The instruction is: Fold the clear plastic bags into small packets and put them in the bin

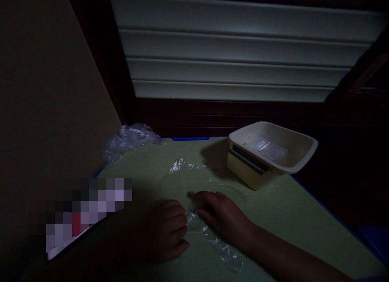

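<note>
A thin clear plastic bag [194, 222] lies crumpled between my two hands in dim light. My left hand [170, 232] is curled closed against its left side, palm down, with the fingertips mostly hidden. Thumb and fingers of my right hand [223, 215] pinch the bag from the other side. More clear plastic film [227, 253] trails towards me below the right wrist. Another sheet spreads flat beyond the hands, with a shiny wrinkled edge [177, 165].
Back right stands a cream plastic container [243, 166] with a wide rim and a clear packet [272, 150] inside. Bunched clear plastic [130, 138] sits at the back left. A blurred-out flat item [88, 217] is on the left. Behind the green tabletop [270, 217] rises a slatted panel [227, 51].
</note>
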`<control>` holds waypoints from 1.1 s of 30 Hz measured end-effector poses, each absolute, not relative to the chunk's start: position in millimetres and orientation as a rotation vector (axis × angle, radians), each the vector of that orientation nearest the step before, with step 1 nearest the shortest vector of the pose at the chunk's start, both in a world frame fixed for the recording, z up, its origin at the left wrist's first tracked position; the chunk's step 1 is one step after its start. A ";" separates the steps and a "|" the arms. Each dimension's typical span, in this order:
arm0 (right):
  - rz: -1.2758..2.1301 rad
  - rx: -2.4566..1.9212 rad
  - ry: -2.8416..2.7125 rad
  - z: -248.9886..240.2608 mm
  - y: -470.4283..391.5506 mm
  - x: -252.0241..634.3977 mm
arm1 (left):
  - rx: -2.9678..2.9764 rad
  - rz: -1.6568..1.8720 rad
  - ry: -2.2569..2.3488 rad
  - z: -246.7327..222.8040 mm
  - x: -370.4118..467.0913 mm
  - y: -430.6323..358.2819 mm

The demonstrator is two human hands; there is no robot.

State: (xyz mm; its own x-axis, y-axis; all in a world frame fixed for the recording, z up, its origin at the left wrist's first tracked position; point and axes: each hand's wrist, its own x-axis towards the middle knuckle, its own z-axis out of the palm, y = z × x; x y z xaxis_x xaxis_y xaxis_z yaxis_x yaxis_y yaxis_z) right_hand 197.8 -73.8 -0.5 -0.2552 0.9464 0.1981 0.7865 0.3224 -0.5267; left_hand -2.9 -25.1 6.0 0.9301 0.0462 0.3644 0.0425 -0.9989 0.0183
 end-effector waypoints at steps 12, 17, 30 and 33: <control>0.095 -1.740 -2.167 2.4 -69.9 212.4 | 3.128 0.588 0.152 3.3 -3.7 -26.2; 0.079 -1.631 -2.300 6.0 -74.1 208.2 | 3.137 0.807 0.363 3.5 -2.7 -24.4; 0.349 -1.211 -2.455 19.3 -89.8 206.2 | 3.214 0.686 0.446 -3.4 0.6 -46.9; 0.507 -1.174 -2.594 20.7 -95.7 207.9 | 3.238 0.596 0.521 -5.5 -2.4 -51.5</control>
State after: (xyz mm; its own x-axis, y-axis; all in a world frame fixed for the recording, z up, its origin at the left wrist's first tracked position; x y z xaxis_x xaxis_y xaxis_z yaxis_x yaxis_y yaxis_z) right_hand 207.9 -95.7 20.7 -0.6447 0.7601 0.0819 0.6734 0.6153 -0.4097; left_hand -2.4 -51.5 -5.5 0.8882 0.2667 0.3740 0.3349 -0.9333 -0.1299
